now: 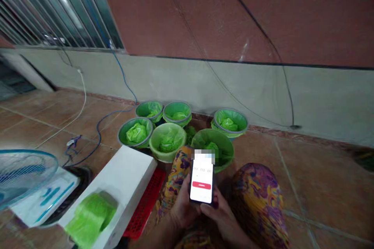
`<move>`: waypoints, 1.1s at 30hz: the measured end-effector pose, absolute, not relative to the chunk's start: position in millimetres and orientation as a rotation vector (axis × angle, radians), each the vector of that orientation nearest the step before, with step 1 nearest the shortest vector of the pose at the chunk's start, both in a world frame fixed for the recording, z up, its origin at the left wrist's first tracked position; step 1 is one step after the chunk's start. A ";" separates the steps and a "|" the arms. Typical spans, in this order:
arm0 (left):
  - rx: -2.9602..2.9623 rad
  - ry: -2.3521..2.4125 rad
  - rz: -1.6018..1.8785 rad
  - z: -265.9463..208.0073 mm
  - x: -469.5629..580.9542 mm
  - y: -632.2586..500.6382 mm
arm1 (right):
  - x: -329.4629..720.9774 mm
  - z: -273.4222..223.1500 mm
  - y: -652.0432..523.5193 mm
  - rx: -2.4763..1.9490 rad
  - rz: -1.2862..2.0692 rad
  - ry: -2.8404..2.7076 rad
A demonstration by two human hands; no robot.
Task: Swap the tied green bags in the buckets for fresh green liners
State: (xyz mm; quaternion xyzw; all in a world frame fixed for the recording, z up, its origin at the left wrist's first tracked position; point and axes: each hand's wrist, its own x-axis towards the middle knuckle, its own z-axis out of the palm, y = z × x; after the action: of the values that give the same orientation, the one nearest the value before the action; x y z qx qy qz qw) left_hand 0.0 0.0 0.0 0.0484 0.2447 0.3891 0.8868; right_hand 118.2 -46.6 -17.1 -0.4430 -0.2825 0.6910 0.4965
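Left hand point(184, 202) curled round the left edge of a dark-edged rectangular phone point(201, 192), right hand point(217, 207) closed in on its lower right corner with the thumb near the bottom edge; both hands mostly closed, phone the only thing in their hold. Phone sits upright between the knees in purple-and-yellow patterned cloth point(260, 190). Lit screen shows a row of zeros over a red bar, so the count looks unstarted, or reset, can't tell which; bar label too small to read. Far side, on the brown tiled floor point(321, 186): a cluster of round green plastic tubs, incl. a grey-rimmed near-left one point(120, 137), a pale green middle one point(156, 139) and a darker near-right one point(201, 139). Light green crumpled bundles, e.g. the near-left one point(136, 133), lie in them, neither hand on any. Left: long white box point(125, 179) with a folded bright green piece point(90, 216) on top, outside the tubs, untouched. Red perforated plastic basket point(143, 212) just right of the box, partly hidden. No handling of the bundles under way, by the look of it.
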 end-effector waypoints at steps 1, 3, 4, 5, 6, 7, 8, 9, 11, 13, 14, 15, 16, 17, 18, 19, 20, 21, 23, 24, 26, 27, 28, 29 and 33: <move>0.101 0.509 0.805 -1.7 -0.4 -0.3 | 118.3 -17.9 -46.5 -1.091 1.667 -0.677; 0.105 0.504 0.795 -4.4 -1.1 -0.8 | 118.2 -18.5 -46.3 -1.116 1.661 -0.664; 0.108 0.499 0.789 -5.1 -1.3 -1.0 | 118.1 -18.0 -46.2 -1.124 1.661 -0.659; 0.112 0.490 0.783 -5.2 -1.6 -1.2 | 117.9 -16.9 -46.1 -1.132 1.666 -0.654; 0.116 0.480 0.774 -4.9 -1.7 -1.4 | 117.7 -15.1 -46.0 -1.133 1.671 -0.651; 0.122 0.472 0.765 -4.0 -1.8 -1.6 | 117.4 -12.9 -46.0 -1.125 1.674 -0.650; 0.131 0.469 0.761 -2.8 -1.9 -1.9 | 117.2 -10.4 -46.0 -1.111 1.676 -0.653; 0.142 0.470 0.764 -1.4 -1.9 -2.2 | 117.1 -7.8 -46.1 -1.098 1.675 -0.658; 0.157 0.480 0.772 1.7 -1.9 -3.0 | 117.1 -3.9 -46.4 -1.078 1.668 -0.664; 0.159 0.491 0.764 4.2 -2.0 -3.8 | 117.3 -2.4 -46.7 -1.075 1.664 -0.659; 0.155 0.495 0.757 5.2 -2.0 -4.0 | 117.3 -2.7 -46.9 -1.082 1.665 -0.655; 0.149 0.499 0.752 5.8 -2.0 -4.2 | 117.4 -3.3 -47.0 -1.089 1.667 -0.653; 0.141 0.504 0.750 6.2 -2.0 -4.3 | 117.4 -4.1 -47.1 -1.093 1.669 -0.652; 0.134 0.509 0.751 6.1 -1.9 -4.2 | 117.3 -4.9 -47.2 -1.095 1.669 -0.650; 0.127 0.513 0.754 5.8 -1.8 -4.0 | 117.3 -5.4 -47.2 -1.093 1.672 -0.648; 0.121 0.516 0.757 5.2 -1.7 -3.8 | 117.3 -5.6 -47.2 -1.086 1.676 -0.646; 0.117 0.517 0.759 4.3 -1.6 -3.5 | 117.3 -5.6 -47.3 -1.073 1.679 -0.645; 0.114 0.517 0.761 3.4 -1.5 -3.2 | 117.4 -5.2 -47.3 -1.061 1.684 -0.643; 0.110 0.515 0.757 1.7 -1.4 -2.9 | 117.7 -4.3 -47.4 -1.052 1.693 -0.645; 0.111 0.514 0.751 1.2 -1.4 -2.9 | 117.8 -4.0 -47.5 -1.055 1.693 -0.650; 0.114 0.514 0.741 1.1 -1.6 -3.1 | 118.0 -3.9 -48.1 -1.069 1.694 -0.646; 0.116 0.516 0.741 1.4 -1.7 -3.2 | 118.1 -4.1 -48.4 -1.079 1.692 -0.642; 0.120 0.520 0.747 1.9 -1.8 -3.3 | 118.0 -4.5 -48.9 -1.091 1.688 -0.635; 0.124 0.523 0.754 2.5 -1.8 -3.4 | 117.9 -4.8 -49.3 -1.103 1.683 -0.624; 0.128 0.517 0.757 3.9 -1.4 -3.4 | 116.8 -6.0 -50.0 -1.125 1.664 -0.607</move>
State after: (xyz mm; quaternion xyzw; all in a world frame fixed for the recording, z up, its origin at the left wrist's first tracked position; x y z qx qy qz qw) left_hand -1.4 -3.4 3.9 0.0619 0.2494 0.3651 0.8948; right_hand 116.8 -50.0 -6.0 -0.4648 -0.2510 0.6876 0.4982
